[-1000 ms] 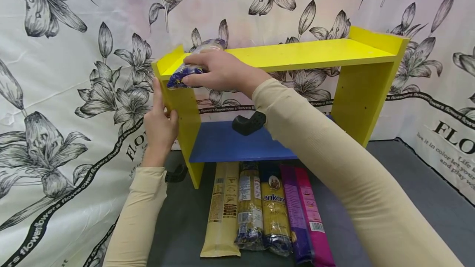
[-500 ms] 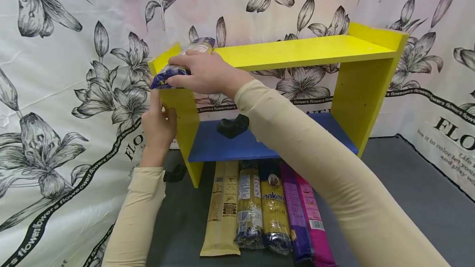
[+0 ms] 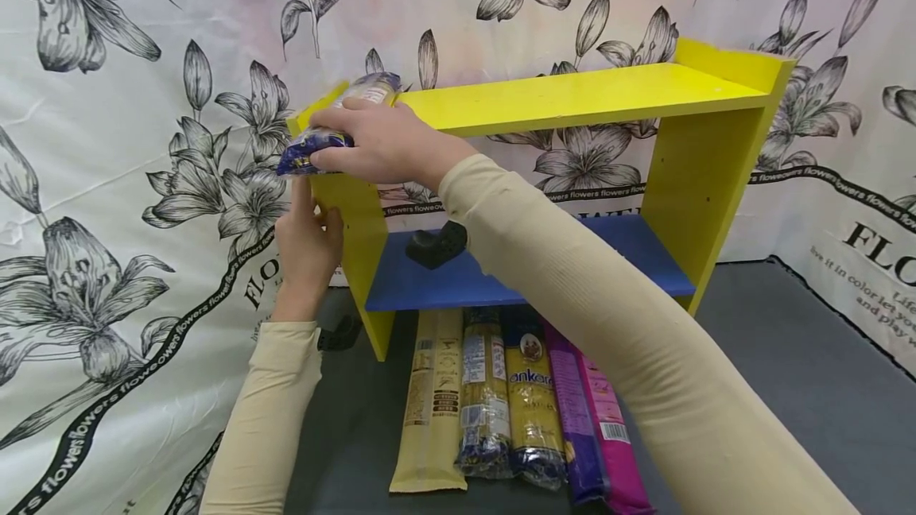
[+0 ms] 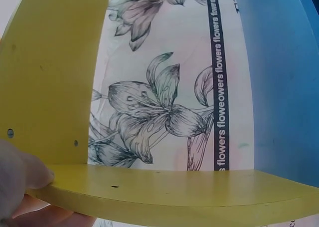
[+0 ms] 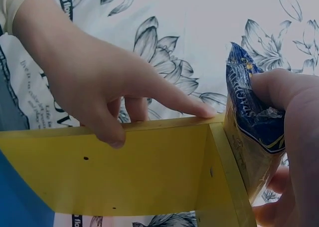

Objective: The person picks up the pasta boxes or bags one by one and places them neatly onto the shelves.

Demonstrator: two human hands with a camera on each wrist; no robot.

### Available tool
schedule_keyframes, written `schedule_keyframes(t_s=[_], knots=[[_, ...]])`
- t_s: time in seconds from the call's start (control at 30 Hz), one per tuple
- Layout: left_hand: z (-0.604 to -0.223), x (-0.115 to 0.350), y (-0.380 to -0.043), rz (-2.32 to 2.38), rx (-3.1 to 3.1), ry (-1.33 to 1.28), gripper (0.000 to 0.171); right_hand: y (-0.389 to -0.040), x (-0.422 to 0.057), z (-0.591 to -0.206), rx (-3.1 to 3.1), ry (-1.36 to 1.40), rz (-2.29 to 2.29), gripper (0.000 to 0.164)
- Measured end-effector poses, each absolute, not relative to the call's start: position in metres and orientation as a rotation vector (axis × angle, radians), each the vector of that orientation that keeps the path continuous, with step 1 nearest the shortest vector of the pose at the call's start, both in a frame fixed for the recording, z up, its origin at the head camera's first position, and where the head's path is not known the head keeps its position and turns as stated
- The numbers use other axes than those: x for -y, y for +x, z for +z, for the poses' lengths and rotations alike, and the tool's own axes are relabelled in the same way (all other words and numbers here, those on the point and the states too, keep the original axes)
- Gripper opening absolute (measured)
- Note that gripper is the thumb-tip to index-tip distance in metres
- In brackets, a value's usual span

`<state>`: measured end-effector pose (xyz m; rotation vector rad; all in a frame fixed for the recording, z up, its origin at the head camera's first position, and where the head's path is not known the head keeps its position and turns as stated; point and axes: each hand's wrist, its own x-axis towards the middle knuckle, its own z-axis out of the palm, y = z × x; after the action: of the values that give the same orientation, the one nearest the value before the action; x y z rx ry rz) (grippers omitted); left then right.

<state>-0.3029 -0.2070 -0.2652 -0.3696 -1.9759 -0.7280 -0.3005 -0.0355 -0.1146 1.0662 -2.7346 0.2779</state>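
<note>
A spaghetti packet (image 3: 304, 151) with blue crinkled ends lies over the left end of the yellow top board (image 3: 565, 98) of a small shelf unit. My right hand (image 3: 392, 140) grips it from above, thumb at its near end. Close up in the right wrist view, the packet (image 5: 249, 105) sits right against the board's edge. My left hand (image 3: 308, 249) holds the unit's left side panel (image 3: 365, 217), thumb inside and fingers outside. Its index finger stretches along the panel edge up to the top corner. In the left wrist view, the thumb (image 4: 35, 171) presses that panel.
Below the blue lower shelf (image 3: 429, 280), several pasta packets lie side by side: a cream one (image 3: 429, 420), two gold-and-blue ones including the ankara packet (image 3: 533, 412), and a purple-and-pink one (image 3: 597, 427). A flower-printed cloth (image 3: 179, 284) hangs behind the grey table (image 3: 773, 340).
My right hand has moved left with the spaghetti packet, bringing it to the left end of the top board. The left hand keeps its hold on the side panel.
</note>
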Motion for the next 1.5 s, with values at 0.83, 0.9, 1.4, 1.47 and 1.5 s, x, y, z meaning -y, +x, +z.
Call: schedule_keyframes(t_s=[0.83,0.9,1.4,1.47,1.5], knots=[[-0.270,0.205,-0.306,-0.763,1.964,-0.373,0.069,-0.268,-0.064,-0.144,2.471,1.183,0.439,0.072],[-0.269,0.205,-0.306,-0.747,1.962,-0.373,0.067,-0.261,-0.085,-0.152,2.435,1.199,0.450,0.070],[-0.264,0.206,-0.305,-0.772,1.977,-0.362,0.062,-0.238,-0.198,-0.246,2.603,1.061,0.408,0.059],[-0.265,0.207,-0.305,-0.777,1.977,-0.358,0.060,-0.238,-0.205,-0.262,2.641,1.028,0.417,0.058],[-0.266,0.207,-0.305,-0.778,1.976,-0.355,0.061,-0.238,-0.207,-0.270,2.657,1.013,0.428,0.058]])
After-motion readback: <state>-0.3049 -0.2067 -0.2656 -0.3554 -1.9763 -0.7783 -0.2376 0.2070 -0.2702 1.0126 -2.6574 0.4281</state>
